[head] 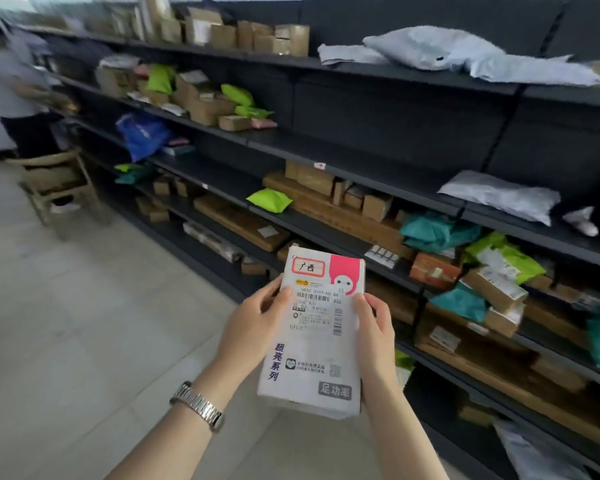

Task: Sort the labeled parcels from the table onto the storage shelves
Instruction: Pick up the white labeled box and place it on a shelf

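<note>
Both hands up in front of the chest, holding one parcel (317,327) between them, clear of the shelves and above pale floor tiles (66,323). Parcel: flat, oblong white box, slightly glossy, with a pink corner panel, purple print down one side and a white shipping label with barcodes on its face; red-bordered sticker at the top edge. Left hand (253,327) grips the left long edge, thumb pressed flat on the label, fingers wrapped behind. Right hand (374,330) clamps the right long edge likewise. Metal link watch (198,405) on the left wrist. Dark metal shelving (378,147) runs along the right, tiers carrying brown cardboard boxes, crinkled grey, lime-green (270,199) and teal poly mailers. Wooden chair (58,188) at the far end, blurred person beside it.
</note>
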`<state>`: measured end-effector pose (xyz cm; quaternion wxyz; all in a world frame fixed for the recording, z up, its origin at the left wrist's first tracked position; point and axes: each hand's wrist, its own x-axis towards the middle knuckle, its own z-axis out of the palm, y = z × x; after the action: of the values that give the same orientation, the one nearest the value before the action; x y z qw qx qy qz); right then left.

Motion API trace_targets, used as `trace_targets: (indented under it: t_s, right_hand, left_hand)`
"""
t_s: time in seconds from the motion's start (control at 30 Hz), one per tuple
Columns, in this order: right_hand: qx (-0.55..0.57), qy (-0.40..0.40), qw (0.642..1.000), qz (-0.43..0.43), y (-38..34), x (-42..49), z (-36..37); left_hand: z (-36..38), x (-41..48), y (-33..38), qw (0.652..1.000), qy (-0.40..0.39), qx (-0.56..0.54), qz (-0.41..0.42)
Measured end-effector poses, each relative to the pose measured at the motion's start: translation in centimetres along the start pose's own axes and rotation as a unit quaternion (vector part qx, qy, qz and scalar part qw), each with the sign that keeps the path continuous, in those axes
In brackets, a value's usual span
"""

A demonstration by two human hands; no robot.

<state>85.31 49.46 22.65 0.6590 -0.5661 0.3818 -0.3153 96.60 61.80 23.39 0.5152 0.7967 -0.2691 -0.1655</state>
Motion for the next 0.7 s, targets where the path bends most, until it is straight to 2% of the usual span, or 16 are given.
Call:
trace_targets:
  t_s: [0.23,0.53,0.7]
  right_hand:
    - [-0.022,-0.053,0.998,0.01,-0.3,6.6,9.4]
    - [-0.043,-0.068,0.995,0.056,-0.7,21.4,19.5]
    - [-0.024,-0.136,0.99,0.04,-3.4,27.9,27.1]
  left_hand:
    - [-5.6,7.5,-3.2,0.997,0.047,-0.043,-0.045]
    - [-9.0,24.1,-4.4,0.997,0.052,-0.02,-0.048]
    - [-14.3,33.8,-4.0,0.997,0.064,-0.026,-0.039]
